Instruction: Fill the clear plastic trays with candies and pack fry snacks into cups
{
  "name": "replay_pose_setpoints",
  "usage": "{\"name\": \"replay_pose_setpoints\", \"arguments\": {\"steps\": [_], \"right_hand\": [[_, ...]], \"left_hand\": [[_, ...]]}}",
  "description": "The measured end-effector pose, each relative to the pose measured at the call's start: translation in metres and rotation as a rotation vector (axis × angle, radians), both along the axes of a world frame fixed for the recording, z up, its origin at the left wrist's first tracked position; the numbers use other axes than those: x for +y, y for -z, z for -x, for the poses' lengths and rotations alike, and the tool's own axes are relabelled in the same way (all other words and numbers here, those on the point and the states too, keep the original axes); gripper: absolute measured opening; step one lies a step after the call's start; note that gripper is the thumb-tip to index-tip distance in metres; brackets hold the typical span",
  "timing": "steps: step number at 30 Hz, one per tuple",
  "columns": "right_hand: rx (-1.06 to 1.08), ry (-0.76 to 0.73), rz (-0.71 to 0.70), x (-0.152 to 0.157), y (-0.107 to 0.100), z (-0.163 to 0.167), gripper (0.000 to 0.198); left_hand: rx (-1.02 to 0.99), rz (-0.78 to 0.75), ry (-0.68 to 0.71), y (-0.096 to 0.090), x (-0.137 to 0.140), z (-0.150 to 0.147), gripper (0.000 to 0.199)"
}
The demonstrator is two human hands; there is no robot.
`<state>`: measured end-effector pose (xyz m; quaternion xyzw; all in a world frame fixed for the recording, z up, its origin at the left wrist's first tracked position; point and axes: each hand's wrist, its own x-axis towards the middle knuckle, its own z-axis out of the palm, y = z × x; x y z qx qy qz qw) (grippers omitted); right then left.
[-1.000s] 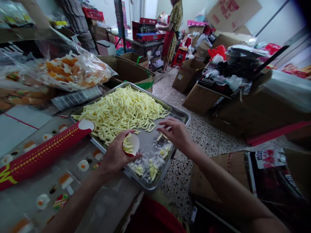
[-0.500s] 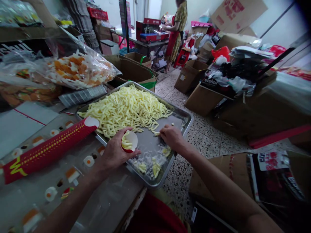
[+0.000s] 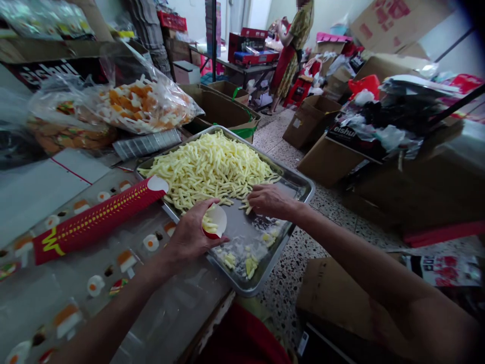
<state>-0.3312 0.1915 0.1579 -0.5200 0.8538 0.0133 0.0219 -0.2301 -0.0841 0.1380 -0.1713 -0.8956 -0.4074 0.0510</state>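
My left hand (image 3: 197,227) is wrapped round a small red and white fry carton (image 3: 220,218), its open mouth tilted toward the tray. A few pale yellow french fries (image 3: 209,222) show inside it. At the near right edge of the heap of fries (image 3: 215,167), my right hand (image 3: 267,199) has its fingers bent and closed on fries; the fingertips are partly hidden. The heap fills the far part of a metal tray (image 3: 242,289). White powder and broken yellow bits (image 3: 250,265) lie in the near corner. A stack of flat red cartons (image 3: 102,217) lies left of the tray.
Clear bags of orange and white pieces (image 3: 132,106) lie behind the table (image 3: 159,298). Open cardboard boxes (image 3: 212,108) stand beyond the tray, and more boxes (image 3: 329,156) are on the floor to the right. A person in a red apron (image 3: 286,65) stands at a far table.
My right hand has shifted slightly toward the heap, fingers now at its edge. The left hand still holds the carton. The view has swung a little left; the far person's arm is raised.
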Motion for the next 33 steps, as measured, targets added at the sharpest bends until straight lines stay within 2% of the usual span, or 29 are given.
{"name": "replay_pose_setpoints", "arguments": {"steps": [4, 6, 8, 10, 13, 15, 17, 20, 23, 25, 27, 30, 32, 33], "right_hand": [[-0.064, 0.099, 0.025, 0.0, 0.005, -0.002, 0.014], [-0.076, 0.211, 0.024, -0.003, 0.008, -0.006, 0.011], [-0.098, 0.378, 0.082, -0.007, 0.012, -0.012, 0.009], [-0.21, 0.605, 0.247, -0.012, 0.017, -0.019, 0.008], [-0.568, 0.88, 0.649, -0.025, 0.025, -0.031, 0.01], [-0.78, 0.917, 0.865, -0.039, 0.028, -0.04, 0.012], [-0.834, 0.869, 0.948, -0.056, 0.028, -0.05, 0.01], [-0.572, 0.799, 0.868, -0.08, 0.019, -0.071, 0.004], [-0.193, 0.672, 0.632, -0.097, 0.005, -0.096, 0.014], [-0.063, 0.577, 0.504, -0.106, -0.005, -0.11, 0.018], [-0.034, 0.581, 0.47, -0.114, -0.015, -0.118, 0.02], [-0.161, 0.684, 0.557, -0.137, -0.026, -0.12, 0.017], [-0.283, 0.652, 0.609, -0.161, -0.033, -0.121, 0.016], [-0.31, 0.59, 0.609, -0.176, -0.036, -0.124, 0.017]], "left_hand": [[-0.041, 0.056, 0.015, 0.001, 0.014, 0.005, 0.088], [-0.072, 0.133, 0.022, 0.0, 0.022, 0.007, 0.088], [-0.098, 0.232, 0.013, -0.002, 0.031, 0.008, 0.086], [-0.112, 0.331, -0.034, -0.004, 0.038, 0.009, 0.083], [-0.12, 0.428, -0.113, -0.005, 0.045, 0.007, 0.082], [-0.109, 0.428, -0.157, -0.003, 0.047, 0.004, 0.077], [-0.054, 0.395, -0.216, 0.001, 0.049, 0.001, 0.068], [0.067, 0.334, -0.32, 0.006, 0.048, -0.005, 0.055], [0.153, 0.273, -0.393, 0.008, 0.043, -0.014, 0.05], [0.197, 0.233, -0.42, 0.006, 0.038, -0.021, 0.047], [0.232, 0.196, -0.455, 0.003, 0.033, -0.029, 0.045], [0.28, 0.165, -0.536, -0.006, 0.019, -0.043, 0.051], [0.306, 0.162, -0.587, -0.011, 0.001, -0.055, 0.056], [0.313, 0.161, -0.612, -0.014, -0.01, -0.063, 0.054]]}}
